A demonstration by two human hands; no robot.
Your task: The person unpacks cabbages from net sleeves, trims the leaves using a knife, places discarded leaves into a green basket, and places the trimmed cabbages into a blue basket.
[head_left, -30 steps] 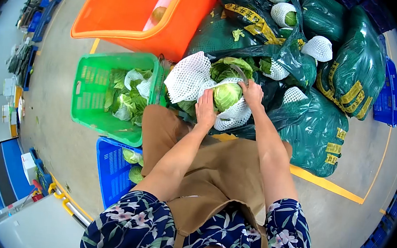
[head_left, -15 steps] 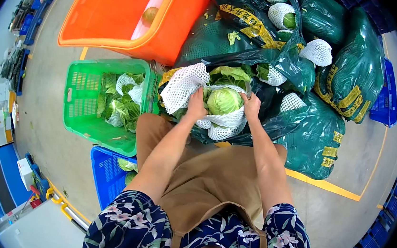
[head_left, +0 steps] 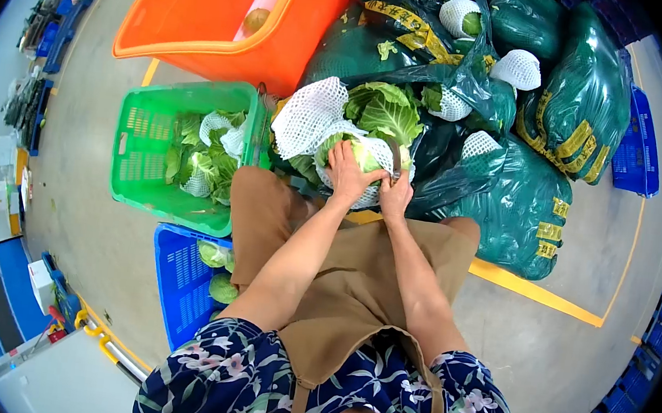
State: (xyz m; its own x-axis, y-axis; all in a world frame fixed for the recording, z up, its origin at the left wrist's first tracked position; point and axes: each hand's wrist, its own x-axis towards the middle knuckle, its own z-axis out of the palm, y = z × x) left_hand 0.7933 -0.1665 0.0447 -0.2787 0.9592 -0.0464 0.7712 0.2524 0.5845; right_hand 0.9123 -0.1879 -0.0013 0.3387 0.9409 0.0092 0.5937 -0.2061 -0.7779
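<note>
A pale green cabbage (head_left: 367,159) sits in front of my knees, partly wrapped in a white foam net. Spread over its near left side, the fingers of my left hand (head_left: 352,173) grip it. My right hand (head_left: 396,194) is closed at the cabbage's near right side around what looks like a knife (head_left: 396,163), whose dark narrow blade points away from me; the handle is hidden in my fist. Loose green outer leaves (head_left: 391,115) stand behind the cabbage. Another white foam net (head_left: 312,117) lies to its left.
On the left a green crate (head_left: 175,211) holds leaves and foam nets, with a blue crate (head_left: 180,287) of cabbages nearer me. An orange bin (head_left: 196,30) stands beyond. Dark green plastic bags (head_left: 517,216) of netted cabbages are piled right and behind.
Both hands have come closer together and nearer to me. My left hand has moved from the cabbage's side onto its top. The knife has shifted left with my right hand.
</note>
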